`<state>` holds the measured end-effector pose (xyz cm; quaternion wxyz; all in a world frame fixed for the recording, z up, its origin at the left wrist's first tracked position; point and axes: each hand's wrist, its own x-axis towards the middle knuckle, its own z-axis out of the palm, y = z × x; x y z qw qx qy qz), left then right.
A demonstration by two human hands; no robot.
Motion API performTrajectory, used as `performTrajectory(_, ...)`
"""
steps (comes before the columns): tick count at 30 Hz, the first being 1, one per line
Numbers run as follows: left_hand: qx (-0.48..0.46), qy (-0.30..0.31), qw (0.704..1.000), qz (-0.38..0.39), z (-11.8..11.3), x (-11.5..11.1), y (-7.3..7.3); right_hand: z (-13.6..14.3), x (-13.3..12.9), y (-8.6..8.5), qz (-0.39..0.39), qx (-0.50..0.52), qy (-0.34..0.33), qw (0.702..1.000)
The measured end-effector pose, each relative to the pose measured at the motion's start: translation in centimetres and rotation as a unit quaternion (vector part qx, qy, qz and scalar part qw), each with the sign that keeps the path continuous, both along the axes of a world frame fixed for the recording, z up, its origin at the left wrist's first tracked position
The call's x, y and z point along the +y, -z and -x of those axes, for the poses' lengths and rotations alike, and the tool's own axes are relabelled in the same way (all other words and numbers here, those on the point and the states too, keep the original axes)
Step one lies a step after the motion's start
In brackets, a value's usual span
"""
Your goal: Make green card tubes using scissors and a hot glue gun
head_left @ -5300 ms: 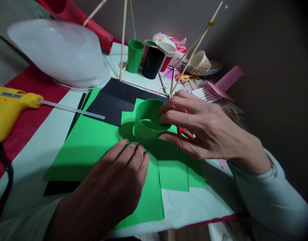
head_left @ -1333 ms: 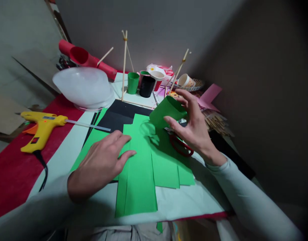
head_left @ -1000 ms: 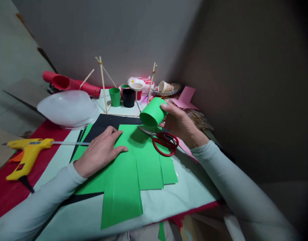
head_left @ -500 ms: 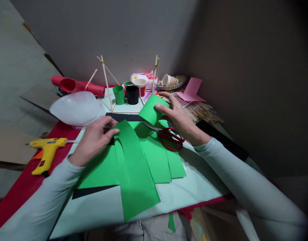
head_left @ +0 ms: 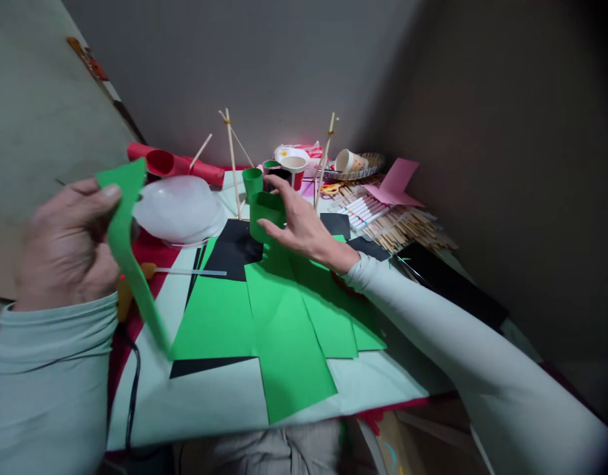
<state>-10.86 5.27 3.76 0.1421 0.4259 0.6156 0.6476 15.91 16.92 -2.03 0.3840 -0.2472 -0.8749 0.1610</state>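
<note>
My left hand (head_left: 69,237) is raised at the left, pinching a narrow strip of green paper (head_left: 128,254) that hangs down in a curve. My right hand (head_left: 304,221) has its thumb and fingers around a green paper cup (head_left: 264,227), which stands upright with its opening up, above the paper sheets. Below it lie several overlapping green paper sheets (head_left: 289,336) and pieces of black paper (head_left: 229,247). Red-handled scissors (head_left: 351,285) are mostly hidden under my right forearm. A smaller green cup (head_left: 252,181) stands just behind the held one.
A frame of wooden sticks (head_left: 232,165) rises at the back beside a red-and-white cup (head_left: 294,171). Clear plastic (head_left: 180,208) and a partly hidden yellow glue gun (head_left: 128,290) lie left. Markers (head_left: 366,212), bamboo sticks (head_left: 407,227) and folded pink paper (head_left: 397,185) are at the right.
My left hand has lifted the green strip off to the left, away from the sheets. My right hand has shifted left with the green cup, which has turned from tilted to upright.
</note>
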Motion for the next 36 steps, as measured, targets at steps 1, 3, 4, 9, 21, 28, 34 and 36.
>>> performTrajectory(1, -0.053, 0.003, 0.999, 0.008, -1.0, 0.0, -0.2, 0.5, 0.3, 0.4, -0.007, -0.022, -0.005, 1.0)
performTrajectory(3, -0.13, 0.02, 0.991, 0.001, -2.8, 0.0, -0.5, 1.1, 0.6, 1.2, -0.01, -0.061, -0.009, 0.998)
performTrajectory(4, -0.134, 0.032, 0.99, 0.0, -3.5, 0.0, -0.6, 1.2, 0.6, 1.5, -0.01, -0.073, -0.01, 0.997)
performTrajectory(9, -0.09, 0.044, 0.995, 0.011, -4.6, -0.3, 0.3, 0.9, 0.3, 2.0, -0.009, -0.093, -0.021, 0.995)
performTrajectory(21, 0.034, 0.151, 0.975, 0.16, -5.9, -1.4, 0.4, -5.2, -7.1, -1.7, 0.046, -0.25, 0.084, 0.963)
performTrajectory(28, 0.112, 0.251, 0.936, 0.217, -8.2, -1.8, 1.9, -5.3, -13.3, -0.2, 0.087, -0.347, 0.113, 0.927)
performTrajectory(34, 0.155, 0.302, 0.907, 0.25, -8.6, -2.1, 3.8, -4.8, -12.4, -0.2, 0.13, -0.337, 0.124, 0.924)
performTrajectory(36, 0.165, 0.308, 0.902, 0.254, -8.9, -2.4, 3.9, -4.7, -12.5, -0.5, 0.134, -0.335, 0.125, 0.924)
